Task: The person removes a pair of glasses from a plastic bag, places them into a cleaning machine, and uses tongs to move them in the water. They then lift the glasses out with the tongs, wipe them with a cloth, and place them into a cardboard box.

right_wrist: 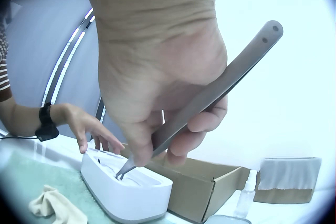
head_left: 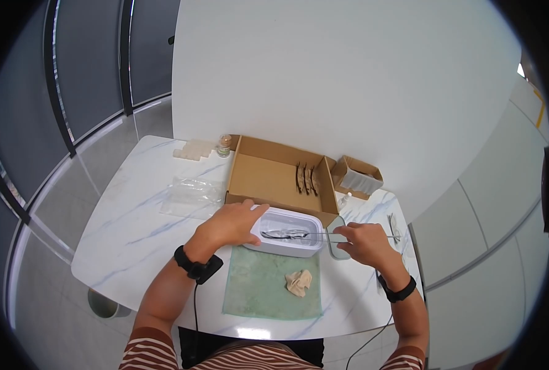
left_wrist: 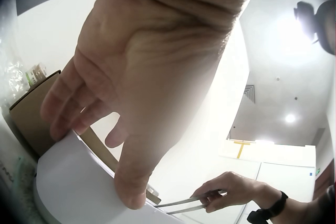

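Note:
A white oblong ultrasonic cleaner (head_left: 287,251) stands at the table's middle, its basin holding clear liquid and a thin dark piece (head_left: 274,235). My left hand (head_left: 232,226) grips its left end, thumb at the near rim and fingers at the far rim. In the left wrist view the thumb lies against the white wall. My right hand (head_left: 368,242) holds long metal tweezers (right_wrist: 220,85) from above, pinched between thumb and fingers. Their tips reach down into the basin, close to the dark piece. Beneath the cleaner's front lies a green cloth (head_left: 250,290) with a crumpled beige cloth (head_left: 298,283) on it.
Behind the cleaner sits an open cardboard box (head_left: 265,172) with several slim brown, dark-edged pieces (head_left: 307,179) inside. A smaller box (head_left: 357,176), a spray bottle (right_wrist: 245,198) and a clear dish (head_left: 337,250) are at right. Clear plastic (head_left: 191,196) and a glass jar (head_left: 224,145) lie left.

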The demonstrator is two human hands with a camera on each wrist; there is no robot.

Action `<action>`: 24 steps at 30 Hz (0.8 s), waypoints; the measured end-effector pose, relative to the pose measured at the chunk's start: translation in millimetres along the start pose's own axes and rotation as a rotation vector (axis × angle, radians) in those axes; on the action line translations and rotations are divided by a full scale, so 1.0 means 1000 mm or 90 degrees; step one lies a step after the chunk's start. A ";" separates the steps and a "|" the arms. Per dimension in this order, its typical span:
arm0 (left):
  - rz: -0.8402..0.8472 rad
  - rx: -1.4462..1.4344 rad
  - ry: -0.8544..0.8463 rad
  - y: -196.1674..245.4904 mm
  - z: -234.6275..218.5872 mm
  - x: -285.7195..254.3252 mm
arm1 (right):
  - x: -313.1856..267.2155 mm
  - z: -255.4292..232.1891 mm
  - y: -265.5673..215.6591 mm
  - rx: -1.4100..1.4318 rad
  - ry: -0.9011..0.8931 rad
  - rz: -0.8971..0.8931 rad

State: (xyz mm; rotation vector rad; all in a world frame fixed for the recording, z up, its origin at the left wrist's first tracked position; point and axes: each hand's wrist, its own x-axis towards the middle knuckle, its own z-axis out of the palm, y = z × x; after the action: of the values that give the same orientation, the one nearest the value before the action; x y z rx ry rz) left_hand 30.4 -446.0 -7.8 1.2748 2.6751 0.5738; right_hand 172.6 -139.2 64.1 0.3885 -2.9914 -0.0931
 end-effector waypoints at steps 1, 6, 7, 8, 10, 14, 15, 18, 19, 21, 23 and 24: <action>-0.001 0.001 0.001 0.000 0.000 0.000 | -0.001 -0.006 0.000 0.001 0.000 0.001; 0.008 -0.006 0.006 -0.002 0.002 0.001 | 0.002 -0.024 0.009 0.051 0.004 -0.009; 0.006 -0.005 0.009 -0.002 0.002 0.001 | 0.005 -0.027 0.008 0.047 -0.022 0.009; 0.007 -0.003 0.009 -0.001 0.001 0.001 | 0.007 -0.027 0.009 0.048 -0.021 0.010; -0.004 -0.011 0.006 0.000 0.000 0.000 | 0.014 -0.024 0.012 0.029 -0.032 -0.017; 0.006 -0.006 0.016 -0.003 0.004 0.001 | 0.027 -0.018 0.019 0.027 -0.050 -0.015; 0.006 -0.007 0.014 -0.003 0.003 0.001 | 0.030 -0.017 0.020 0.019 -0.071 -0.017; 0.005 -0.002 0.013 -0.003 0.004 0.001 | 0.038 -0.014 0.022 0.004 -0.096 -0.022; 0.006 0.000 0.015 -0.003 0.004 0.001 | 0.040 -0.013 0.022 -0.003 -0.103 -0.025; 0.001 -0.001 0.007 -0.002 0.002 0.001 | 0.044 -0.011 0.021 0.003 -0.105 -0.026; -0.004 -0.002 -0.001 0.000 0.000 0.001 | 0.046 -0.009 0.020 0.008 -0.108 -0.027; -0.007 -0.004 -0.005 0.000 0.000 0.001 | 0.047 -0.009 0.020 0.018 -0.123 -0.019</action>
State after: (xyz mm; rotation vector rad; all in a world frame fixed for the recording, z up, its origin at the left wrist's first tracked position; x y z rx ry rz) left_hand 29.5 -445.1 -7.5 1.2564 2.6706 0.5738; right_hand 123.6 -132.0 79.6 0.4529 -3.1809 -0.0956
